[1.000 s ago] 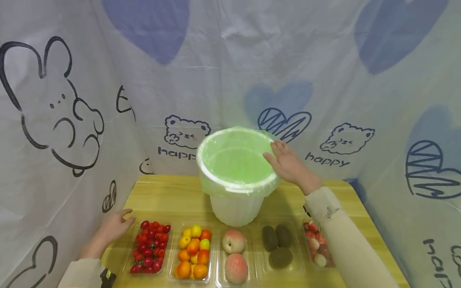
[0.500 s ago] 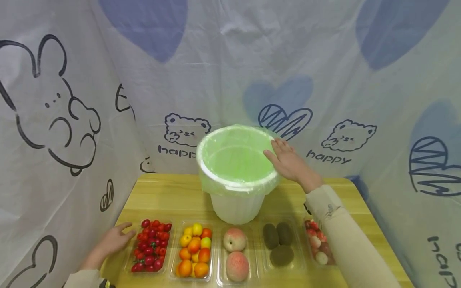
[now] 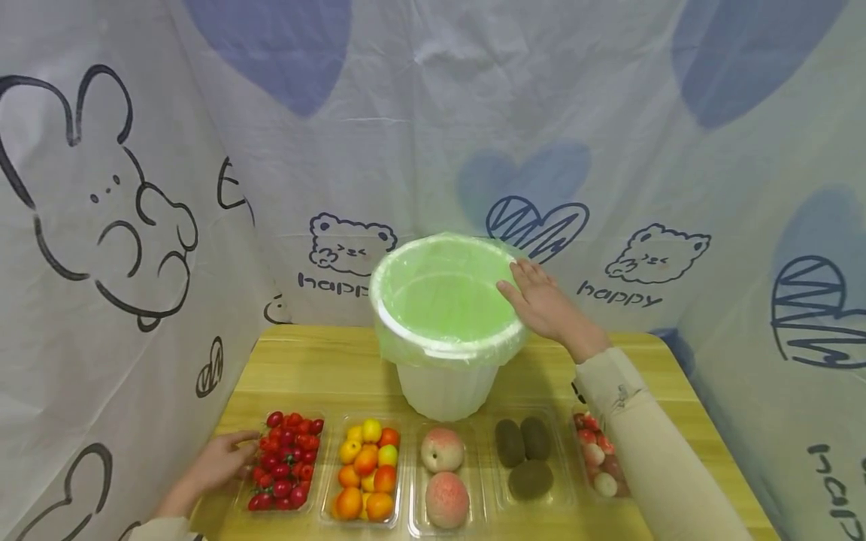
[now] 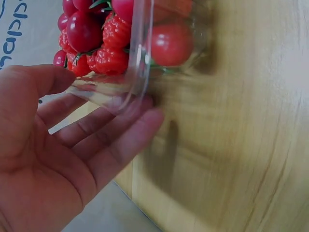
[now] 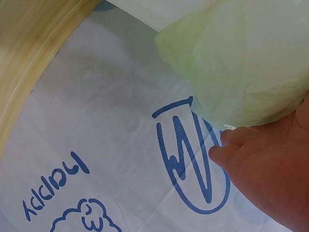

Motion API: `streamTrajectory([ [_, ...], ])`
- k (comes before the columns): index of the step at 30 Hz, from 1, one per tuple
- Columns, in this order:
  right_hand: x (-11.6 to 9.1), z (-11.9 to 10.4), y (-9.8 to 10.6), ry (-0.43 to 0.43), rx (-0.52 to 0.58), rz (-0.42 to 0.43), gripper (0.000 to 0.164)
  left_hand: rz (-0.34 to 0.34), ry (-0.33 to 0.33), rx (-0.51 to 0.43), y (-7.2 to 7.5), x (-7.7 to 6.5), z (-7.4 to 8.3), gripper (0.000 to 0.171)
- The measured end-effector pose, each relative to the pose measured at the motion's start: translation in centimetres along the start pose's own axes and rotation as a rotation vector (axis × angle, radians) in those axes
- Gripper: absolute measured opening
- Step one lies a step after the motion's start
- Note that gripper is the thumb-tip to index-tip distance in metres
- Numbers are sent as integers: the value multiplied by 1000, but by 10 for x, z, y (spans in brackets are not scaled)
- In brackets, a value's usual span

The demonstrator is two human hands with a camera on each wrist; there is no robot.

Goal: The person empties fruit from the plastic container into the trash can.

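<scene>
At the near left, a tray [image 4: 143, 53] of red fruit [image 3: 287, 462] could spill.
The left hand [image 3: 219, 464] has its fingers loosely parted at the tray's left side, no firm grip that I see; lifting from there alone could tip it. At the far middle, the right hand [image 3: 546, 306] rests straight-fingered on the bucket [image 3: 446, 392], gripping nothing; a hard push might drag the liner [image 3: 449, 304] loose.

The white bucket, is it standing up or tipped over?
Upright: the white bucket has its base on the wooden table, and its open mouth faces up.
</scene>
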State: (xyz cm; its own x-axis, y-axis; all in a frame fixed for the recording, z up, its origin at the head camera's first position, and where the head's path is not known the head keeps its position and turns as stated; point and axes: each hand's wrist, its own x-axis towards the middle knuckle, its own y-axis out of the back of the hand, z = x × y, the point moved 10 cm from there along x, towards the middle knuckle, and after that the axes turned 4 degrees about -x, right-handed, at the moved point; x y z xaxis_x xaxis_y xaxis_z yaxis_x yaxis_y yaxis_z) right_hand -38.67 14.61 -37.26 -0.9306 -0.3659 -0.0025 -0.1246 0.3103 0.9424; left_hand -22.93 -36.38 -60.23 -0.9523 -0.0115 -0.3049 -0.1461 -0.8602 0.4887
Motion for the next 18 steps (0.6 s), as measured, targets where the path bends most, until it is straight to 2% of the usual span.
streamTrajectory([
  [7,-1,0,1,3,1,0,81,-16,26,-17,-4,-2,0,55],
  [11,-1,1,0,-4,6,-5,81,-62,-2,-28,-7,-5,2,56],
  [18,0,1,0,-5,4,-2,81,-177,-34,-122,-11,-7,-1,57],
])
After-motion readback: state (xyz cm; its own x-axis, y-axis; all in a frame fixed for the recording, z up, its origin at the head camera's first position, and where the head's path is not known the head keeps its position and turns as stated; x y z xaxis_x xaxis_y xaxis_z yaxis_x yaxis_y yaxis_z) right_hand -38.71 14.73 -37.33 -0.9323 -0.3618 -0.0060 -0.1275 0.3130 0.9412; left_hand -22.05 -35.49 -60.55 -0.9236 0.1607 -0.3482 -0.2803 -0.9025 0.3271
